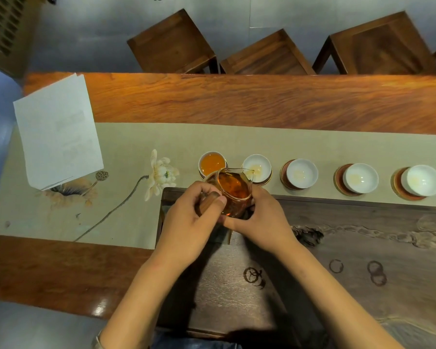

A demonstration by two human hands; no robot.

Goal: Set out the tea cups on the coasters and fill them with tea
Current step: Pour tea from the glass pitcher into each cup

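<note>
Head view: left hand (186, 217) fingers clamped on wooden handle of glass pitcher (233, 195); right hand (259, 217) fingers cupped pitcher base. Spout sat over second cup (257, 168), just beyond fingers; first cup (212, 162) was full, three cups right of fingers unfilled, all on coasters. Advice: tilt slowly, keep spout over cup centre, stop below rim. Paper sheet (58, 132), far left of fingers on worktop (262, 102): writing unreadable.
</note>
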